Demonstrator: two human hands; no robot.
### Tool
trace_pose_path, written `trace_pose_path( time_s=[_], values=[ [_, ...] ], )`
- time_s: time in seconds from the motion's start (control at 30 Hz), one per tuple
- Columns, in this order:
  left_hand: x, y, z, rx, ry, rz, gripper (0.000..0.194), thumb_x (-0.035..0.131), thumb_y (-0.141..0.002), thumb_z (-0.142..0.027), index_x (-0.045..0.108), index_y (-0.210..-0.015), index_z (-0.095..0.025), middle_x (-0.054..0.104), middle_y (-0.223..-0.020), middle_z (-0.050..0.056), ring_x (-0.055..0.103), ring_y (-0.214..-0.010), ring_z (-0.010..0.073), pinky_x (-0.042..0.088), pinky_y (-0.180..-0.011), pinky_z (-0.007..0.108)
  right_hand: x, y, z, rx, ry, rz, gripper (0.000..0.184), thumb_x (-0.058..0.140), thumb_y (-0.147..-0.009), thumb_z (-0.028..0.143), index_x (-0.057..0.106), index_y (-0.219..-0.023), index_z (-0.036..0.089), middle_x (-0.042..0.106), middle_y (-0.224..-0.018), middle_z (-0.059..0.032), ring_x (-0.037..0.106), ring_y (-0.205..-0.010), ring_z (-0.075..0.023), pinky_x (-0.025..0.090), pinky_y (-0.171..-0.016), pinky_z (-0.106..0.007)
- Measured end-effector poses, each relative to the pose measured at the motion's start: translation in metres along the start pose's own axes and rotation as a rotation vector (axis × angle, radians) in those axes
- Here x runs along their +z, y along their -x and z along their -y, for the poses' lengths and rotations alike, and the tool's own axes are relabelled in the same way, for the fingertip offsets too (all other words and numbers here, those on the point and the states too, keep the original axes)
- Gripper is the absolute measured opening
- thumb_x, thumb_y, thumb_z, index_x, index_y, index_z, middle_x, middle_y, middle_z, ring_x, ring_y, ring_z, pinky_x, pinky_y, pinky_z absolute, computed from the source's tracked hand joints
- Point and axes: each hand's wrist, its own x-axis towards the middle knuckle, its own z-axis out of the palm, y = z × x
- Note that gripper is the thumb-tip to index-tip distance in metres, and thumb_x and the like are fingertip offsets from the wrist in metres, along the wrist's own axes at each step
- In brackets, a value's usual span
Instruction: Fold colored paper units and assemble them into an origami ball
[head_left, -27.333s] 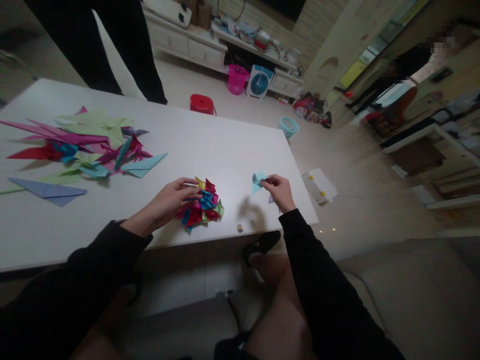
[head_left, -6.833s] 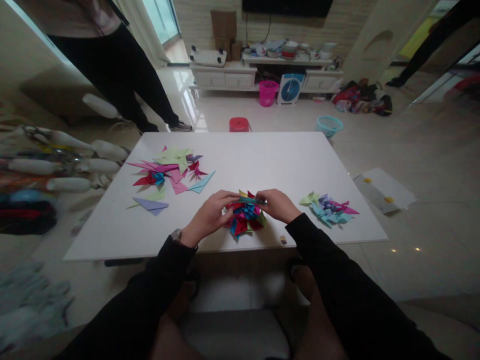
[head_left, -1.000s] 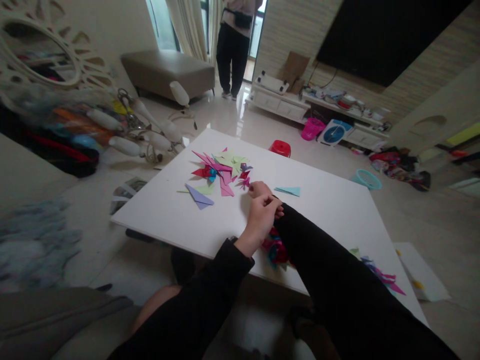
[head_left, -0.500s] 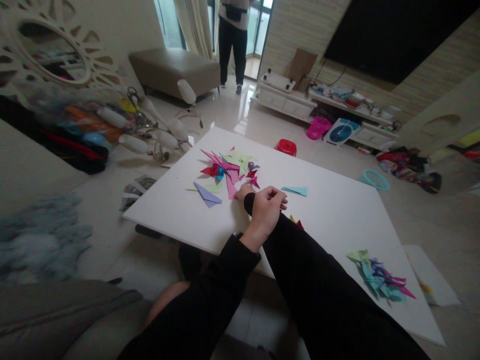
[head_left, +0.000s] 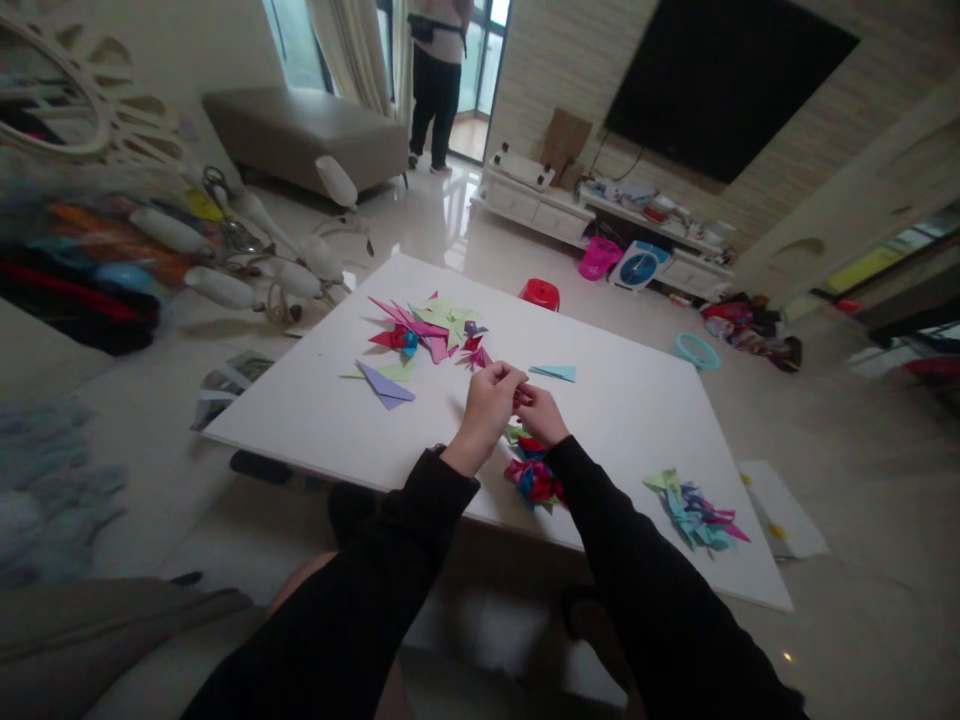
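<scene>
Above the middle of the white table [head_left: 285, 420] my left hand [head_left: 487, 405] and my right hand [head_left: 541, 415] meet with pinched fingers. A folded pink paper strip seems to be in my right hand, though my fingers hide nearly all of it. What my left fingertips pinch is also hidden. Below my right wrist lies a heap of red, blue and green origami pieces [head_left: 534, 478]. Left of my hands are pink folded papers [head_left: 431, 328], a pale green origami piece [head_left: 454, 316] and a purple folded paper [head_left: 386, 385]. A light blue folded paper [head_left: 553, 373] lies just beyond my right hand.
More origami [head_left: 694, 512] is piled at the table's right end. A red stool [head_left: 540, 293] and a turquoise basket [head_left: 695, 352] stand on the floor beyond. A lamp with several white shades [head_left: 225, 288] lies left of the table. A person [head_left: 435, 90] stands by the window.
My right hand has drawn back from the pink papers, and a pink strip there is gone from its place. My hands have uncrossed and come together. The view has turned right.
</scene>
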Motion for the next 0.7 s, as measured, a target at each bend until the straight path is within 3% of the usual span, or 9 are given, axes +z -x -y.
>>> trace_pose_path(
  time_s=[0.13,0.23,0.43,0.57,0.7],
  values=[
    [0.001,0.002,0.012,-0.044,-0.092,0.014,0.009,0.063,-0.074,-0.024,0.06,-0.069,-0.017,0.065,-0.068,0.002,0.06,-0.056,0.0123,0.043,-0.054,0.023,-0.066,0.05,-0.02,0.194,-0.218,-0.134,0.026,0.07,-0.074,0.044,0.066,-0.074,0.018,0.067,-0.068,-0.0009,0.06,-0.06,-0.0155,0.049,-0.055,-0.027],
    [0.005,0.001,0.027,-0.117,-0.162,0.022,0.01,0.068,-0.073,-0.023,0.062,-0.078,-0.016,0.067,-0.076,0.004,0.063,-0.061,0.0138,0.045,-0.055,0.023,-0.093,0.075,-0.03,0.232,-0.352,-0.167,0.027,0.075,-0.073,0.044,0.066,-0.076,0.019,0.066,-0.068,0.0007,0.059,-0.06,-0.0144,0.047,-0.055,-0.026],
    [0.02,-0.003,0.05,-0.248,-0.179,0.117,0.038,0.079,-0.073,-0.033,0.068,-0.102,-0.012,0.07,-0.097,0.012,0.068,-0.084,0.0192,0.052,-0.067,0.027,-0.11,0.081,-0.034,0.173,-0.531,-0.067,0.017,0.074,-0.075,0.034,0.067,-0.074,0.019,0.061,-0.063,0.0034,0.052,-0.057,-0.0117,0.041,-0.058,-0.025],
    [0.033,-0.005,0.053,-0.201,-0.09,0.228,0.029,0.08,-0.071,-0.031,0.07,-0.09,-0.011,0.07,-0.089,0.008,0.066,-0.078,0.0145,0.05,-0.07,0.024,-0.12,0.079,-0.041,0.184,-0.513,-0.056,0.015,0.071,-0.076,0.032,0.066,-0.072,0.019,0.06,-0.061,0.0036,0.05,-0.057,-0.0119,0.04,-0.059,-0.026],
    [0.042,-0.009,0.058,-0.173,-0.045,0.228,0.024,0.081,-0.066,-0.027,0.068,-0.081,-0.012,0.068,-0.081,0.004,0.065,-0.073,0.0125,0.052,-0.072,0.024,-0.127,0.078,-0.046,0.181,-0.368,-0.098,0.02,0.072,-0.075,0.038,0.067,-0.079,0.018,0.064,-0.068,0.001,0.056,-0.062,-0.0152,0.044,-0.061,-0.029]
  ],
)
